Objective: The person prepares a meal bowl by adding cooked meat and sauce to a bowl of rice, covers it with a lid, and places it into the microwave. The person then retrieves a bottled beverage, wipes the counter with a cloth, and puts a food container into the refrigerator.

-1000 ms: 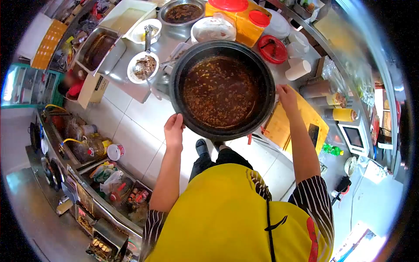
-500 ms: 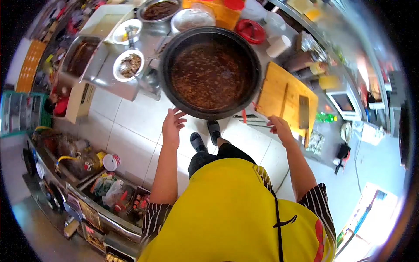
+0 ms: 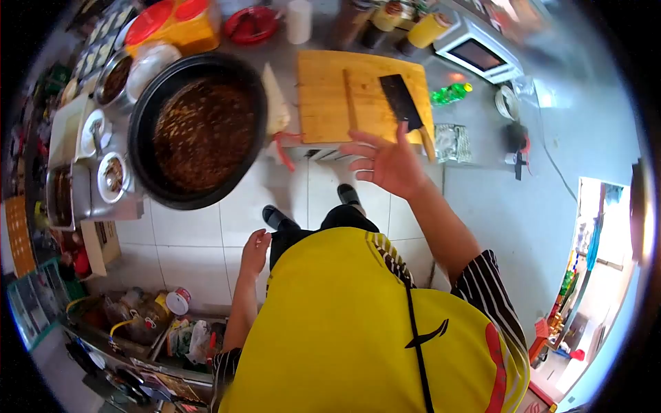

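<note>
My right hand [image 3: 389, 162] is spread, palm partly up, in front of the near edge of a wooden cutting board [image 3: 320, 96]. It touches nothing that I can make out. On the board lie a dark cleaver [image 3: 399, 102] with a wooden handle and a thin brown stick [image 3: 350, 100]. Down by my left side, my left hand [image 3: 255, 253] hangs with loosely bent fingers and nothing visible in it. A large black pot [image 3: 200, 131] of dark brown sauce with bits in it stands on the counter at the left, apart from both hands.
Left of the pot are white bowls [image 3: 110, 177] and a metal tray [image 3: 62, 196]. Behind it stands an orange container [image 3: 172, 31] with red lids. A green bottle [image 3: 451, 93] and a microwave [image 3: 478, 51] are at the right. Red strips [image 3: 282, 151] hang at the counter edge.
Both hands have come away from the pot's rim. My right hand has moved to the cutting board, my left hand down to my side. The view has turned right, so the pot appears further left.
</note>
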Demonstrator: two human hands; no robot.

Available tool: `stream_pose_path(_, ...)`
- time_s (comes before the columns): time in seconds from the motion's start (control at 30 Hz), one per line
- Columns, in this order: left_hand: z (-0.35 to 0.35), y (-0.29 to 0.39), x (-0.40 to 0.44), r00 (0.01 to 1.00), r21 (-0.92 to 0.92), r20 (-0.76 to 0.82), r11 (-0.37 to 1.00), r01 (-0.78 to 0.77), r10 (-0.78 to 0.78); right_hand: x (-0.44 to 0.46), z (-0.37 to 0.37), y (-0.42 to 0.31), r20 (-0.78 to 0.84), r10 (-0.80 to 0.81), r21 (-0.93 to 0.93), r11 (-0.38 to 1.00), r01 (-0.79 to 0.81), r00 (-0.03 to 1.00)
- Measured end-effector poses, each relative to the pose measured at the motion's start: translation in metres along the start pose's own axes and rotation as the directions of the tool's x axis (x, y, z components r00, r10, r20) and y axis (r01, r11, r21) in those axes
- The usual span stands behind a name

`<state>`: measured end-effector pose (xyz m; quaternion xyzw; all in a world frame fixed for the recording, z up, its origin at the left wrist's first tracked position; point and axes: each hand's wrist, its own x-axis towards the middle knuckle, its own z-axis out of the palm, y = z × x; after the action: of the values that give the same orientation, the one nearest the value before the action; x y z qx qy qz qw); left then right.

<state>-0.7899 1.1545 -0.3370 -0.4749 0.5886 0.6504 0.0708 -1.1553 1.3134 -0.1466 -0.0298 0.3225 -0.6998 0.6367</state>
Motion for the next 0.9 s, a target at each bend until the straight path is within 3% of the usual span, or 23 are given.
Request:
stream_pose_path(0.1, 0.047, 0.057, 0.002, 0.984, 0.251, -0.007, 0.953, -0.172, 0.180, -0.022, -0.072, -0.011, -0.281, 0.059, -0.354, 0.922, -0.160, 0.958)
stream_pose_path(0.13, 0.064, 0.070, 0.004, 0.973, 0.294, -0.006, 0.930, -0.220, 0.232, -0.034, -0.097, -0.012, -0.384, 0.093, -0.238, 0.951, -0.196, 0.919)
stream_pose_path(0.23, 0.130, 0.111, 0.016, 0.932, 0.389, 0.038, 0.854, -0.346, 0.360, -0.089, -0.167, -0.025, -0.430, 0.140, -0.120, 0.970, -0.210, 0.892)
stream_pose_path(0.33, 0.219, 0.163, 0.026, 0.876, 0.437, 0.142, 0.765, -0.474, 0.461, -0.150, -0.231, -0.049, -0.595, -0.101, -0.407, 0.894, -0.190, 0.797)
stream_pose_path(0.43, 0.316, 0.211, 0.033, 0.761, 0.505, 0.323, 0.577, -0.641, 0.563, -0.204, -0.313, -0.071, -0.748, -0.317, -0.472, 0.871, -0.133, 0.583)
stream_pose_path(0.5, 0.375, 0.248, 0.032, 0.633, 0.494, 0.501, 0.406, -0.769, 0.590, -0.228, -0.376, -0.083, -0.754, -0.455, -0.607, 0.758, -0.240, 0.474)
stream_pose_path(0.57, 0.434, 0.265, 0.041, 0.578, 0.476, 0.602, 0.333, -0.814, 0.551, -0.237, -0.402, -0.108, -0.556, -0.709, -0.824, 0.404, -0.396, 0.434)
stream_pose_path(0.6, 0.461, 0.272, 0.046, 0.560, 0.470, 0.628, 0.310, -0.826, 0.540, -0.239, -0.412, -0.116, -0.421, -0.797, -0.860, 0.199, -0.470, 0.433)
stream_pose_path(0.7, 0.535, 0.284, 0.068, 0.543, 0.519, 0.677, 0.200, -0.831, 0.497, -0.233, -0.440, -0.126, -0.139, -0.829, -0.788, -0.239, -0.568, 0.541)
stream_pose_path(0.73, 0.558, 0.285, 0.075, 0.543, 0.533, 0.678, 0.178, -0.827, 0.496, -0.227, -0.440, -0.125, -0.198, -0.850, -0.778, -0.166, -0.605, 0.488)
stream_pose_path(0.9, 0.649, 0.265, 0.130, 0.544, 0.634, 0.624, 0.042, -0.772, 0.560, -0.222, -0.450, -0.118, -0.287, -0.847, -0.795, -0.050, -0.605, 0.448)
